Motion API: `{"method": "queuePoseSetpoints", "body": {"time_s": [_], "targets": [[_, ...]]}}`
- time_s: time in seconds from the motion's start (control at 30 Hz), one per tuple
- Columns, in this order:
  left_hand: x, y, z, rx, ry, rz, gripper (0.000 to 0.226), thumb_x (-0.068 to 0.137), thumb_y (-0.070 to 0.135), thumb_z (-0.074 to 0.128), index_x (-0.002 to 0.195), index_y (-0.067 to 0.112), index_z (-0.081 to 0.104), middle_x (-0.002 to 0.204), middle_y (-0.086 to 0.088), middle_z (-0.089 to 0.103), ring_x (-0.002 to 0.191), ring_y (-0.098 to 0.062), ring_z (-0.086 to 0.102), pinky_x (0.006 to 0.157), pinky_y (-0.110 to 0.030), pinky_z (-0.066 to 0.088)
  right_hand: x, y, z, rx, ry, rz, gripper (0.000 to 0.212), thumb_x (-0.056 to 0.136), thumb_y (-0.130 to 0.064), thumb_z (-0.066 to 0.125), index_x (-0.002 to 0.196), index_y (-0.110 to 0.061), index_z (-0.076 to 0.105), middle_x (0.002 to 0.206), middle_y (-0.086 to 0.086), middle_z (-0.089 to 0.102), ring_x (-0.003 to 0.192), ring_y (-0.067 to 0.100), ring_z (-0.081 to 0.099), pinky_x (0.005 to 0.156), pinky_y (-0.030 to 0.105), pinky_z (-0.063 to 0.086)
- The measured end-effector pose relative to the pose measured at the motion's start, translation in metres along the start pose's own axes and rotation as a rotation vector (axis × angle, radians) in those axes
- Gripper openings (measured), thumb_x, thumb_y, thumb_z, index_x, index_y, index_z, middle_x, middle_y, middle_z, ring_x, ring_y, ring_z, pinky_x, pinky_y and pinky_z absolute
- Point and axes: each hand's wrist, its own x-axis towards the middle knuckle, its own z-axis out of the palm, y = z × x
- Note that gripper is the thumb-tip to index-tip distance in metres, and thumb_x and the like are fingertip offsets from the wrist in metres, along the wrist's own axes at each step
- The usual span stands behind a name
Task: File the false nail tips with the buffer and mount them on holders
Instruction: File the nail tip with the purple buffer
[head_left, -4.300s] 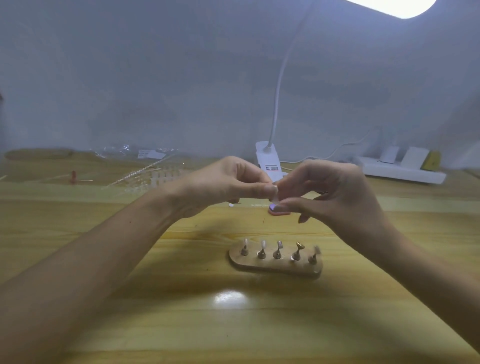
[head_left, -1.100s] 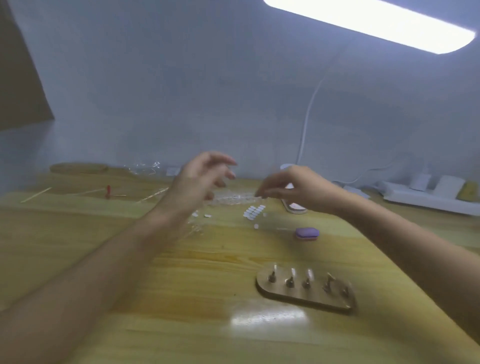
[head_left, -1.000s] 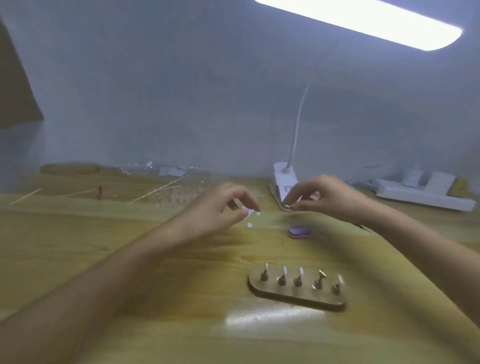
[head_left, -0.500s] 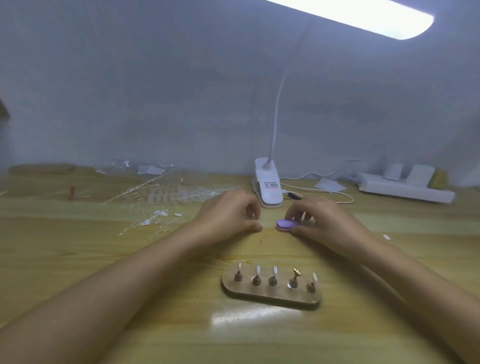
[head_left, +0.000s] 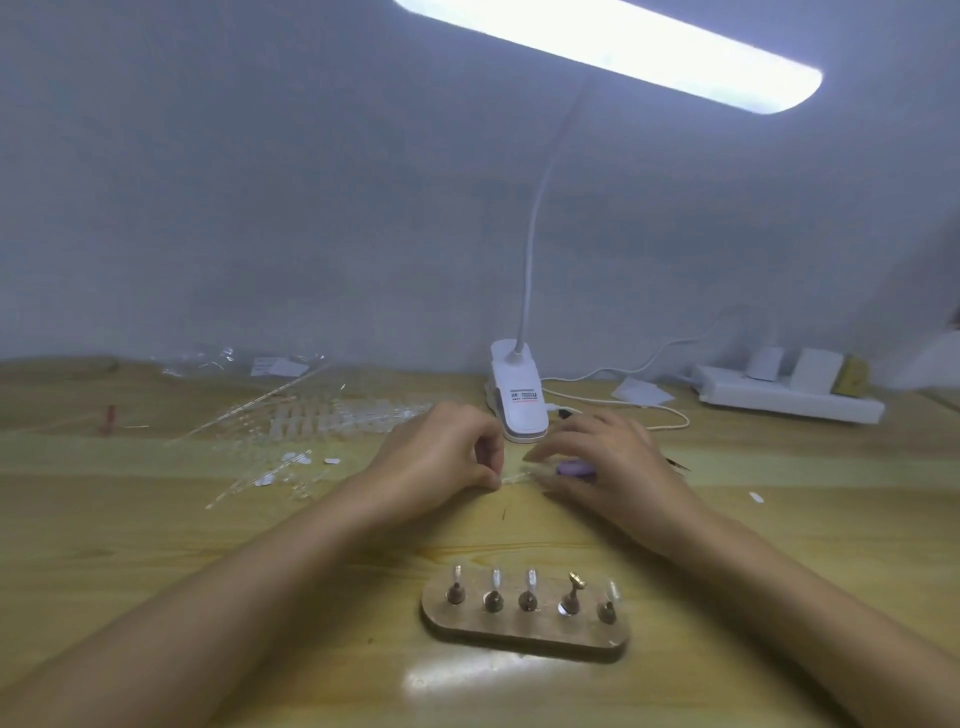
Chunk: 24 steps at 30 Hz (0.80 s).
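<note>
My left hand (head_left: 441, 462) rests on the wooden table with its fingers curled. Thumb and forefinger pinch a small clear false nail tip (head_left: 511, 475), which is hard to make out. My right hand (head_left: 618, 467) lies just to the right, thumb and fingers curled round the purple buffer (head_left: 574, 469). Nearer to me stands the wooden holder base (head_left: 524, 634) with a row of metal holders. Most carry a clear tip; the fourth holder (head_left: 571, 592), gold-topped, is bare.
Loose clear tips and plastic strips (head_left: 311, 421) lie scattered at the left back. A white clip lamp (head_left: 519, 400) stands behind my hands, its cable trailing right to a white power strip (head_left: 789, 397). A small red object (head_left: 110, 418) lies far left.
Both hands have come back from the loose tips at the left and dropped to the table. The right hand has settled round the buffer, and the left now pinches a tip.
</note>
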Motion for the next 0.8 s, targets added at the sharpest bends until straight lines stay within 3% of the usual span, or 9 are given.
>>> {"method": "queuePoseSetpoints", "body": {"time_s": [0.1, 0.17, 0.3, 0.47, 0.53, 0.6, 0.67, 0.8], "targets": [[-0.009, -0.004, 0.000, 0.008, 0.042, 0.005, 0.016, 0.075, 0.031, 0.077, 0.075, 0.030, 0.062, 0.083, 0.017, 0.057, 0.074, 0.006, 0.047, 0.059, -0.024, 0.032, -0.002, -0.006, 0.004, 0.062, 0.089, 0.009, 0.004, 0.087, -0.032, 0.074, 0.090, -0.032, 0.072, 0.094, -0.017, 0.067, 0.106, 0.012, 0.053, 0.088, 0.027, 0.025], [-0.014, -0.005, -0.001, -0.028, 0.066, 0.010, 0.015, 0.076, 0.031, 0.077, 0.079, 0.031, 0.062, 0.085, 0.018, 0.058, 0.072, 0.009, 0.048, 0.059, -0.022, 0.032, -0.003, -0.009, 0.005, 0.091, 0.132, 0.011, 0.004, 0.084, -0.029, 0.077, 0.085, -0.031, 0.073, 0.088, -0.017, 0.068, 0.102, 0.013, 0.054, 0.087, 0.026, 0.022], [-0.020, -0.001, -0.005, -0.308, 0.108, 0.045, 0.014, 0.079, 0.023, 0.079, 0.079, 0.029, 0.066, 0.082, 0.016, 0.067, 0.069, -0.002, 0.055, 0.067, -0.022, 0.045, -0.003, -0.017, 0.004, 0.160, 0.193, 0.040, 0.001, 0.083, -0.031, 0.078, 0.082, -0.032, 0.077, 0.079, -0.023, 0.064, 0.098, 0.010, 0.053, 0.094, 0.028, 0.025], [-0.029, 0.005, -0.005, -0.477, 0.285, 0.117, 0.013, 0.079, 0.017, 0.079, 0.073, 0.022, 0.068, 0.080, 0.013, 0.068, 0.072, -0.001, 0.058, 0.064, -0.006, 0.039, -0.006, -0.023, -0.003, 0.315, 0.113, 0.091, 0.010, 0.089, -0.035, 0.070, 0.086, -0.032, 0.079, 0.078, -0.022, 0.068, 0.098, 0.008, 0.049, 0.099, 0.041, 0.037], [-0.032, 0.006, -0.005, -0.496, 0.375, 0.170, 0.014, 0.079, 0.013, 0.079, 0.078, 0.022, 0.068, 0.084, 0.011, 0.067, 0.074, -0.001, 0.061, 0.064, -0.005, 0.039, -0.007, -0.027, -0.006, 0.421, 0.073, 0.094, 0.013, 0.092, -0.031, 0.067, 0.087, -0.031, 0.079, 0.078, -0.019, 0.070, 0.101, 0.007, 0.047, 0.095, 0.039, 0.043], [-0.034, 0.005, -0.006, -0.466, 0.458, 0.234, 0.015, 0.078, 0.014, 0.080, 0.082, 0.023, 0.068, 0.089, 0.013, 0.064, 0.076, -0.007, 0.064, 0.067, -0.010, 0.043, -0.007, -0.031, -0.010, 0.517, 0.040, 0.111, 0.020, 0.096, -0.026, 0.063, 0.085, -0.030, 0.079, 0.078, -0.017, 0.071, 0.101, 0.007, 0.048, 0.088, 0.027, 0.047], [-0.036, 0.002, -0.006, -0.428, 0.512, 0.307, 0.011, 0.079, 0.018, 0.079, 0.083, 0.021, 0.069, 0.093, 0.015, 0.061, 0.077, -0.010, 0.065, 0.070, -0.023, 0.052, -0.007, -0.033, -0.014, 0.593, -0.010, 0.114, 0.026, 0.098, -0.021, 0.059, 0.082, -0.027, 0.079, 0.076, -0.012, 0.071, 0.094, 0.004, 0.053, 0.079, 0.017, 0.045], [-0.037, -0.006, -0.004, -0.079, 0.645, 0.464, 0.011, 0.082, 0.027, 0.073, 0.077, 0.020, 0.067, 0.092, 0.017, 0.061, 0.076, -0.006, 0.064, 0.072, -0.038, 0.046, -0.007, -0.034, -0.017, 0.758, -0.113, 0.139, 0.032, 0.101, -0.017, 0.055, 0.078, -0.017, 0.078, 0.068, -0.006, 0.068, 0.070, -0.001, 0.057, 0.069, 0.015, 0.040]]}}
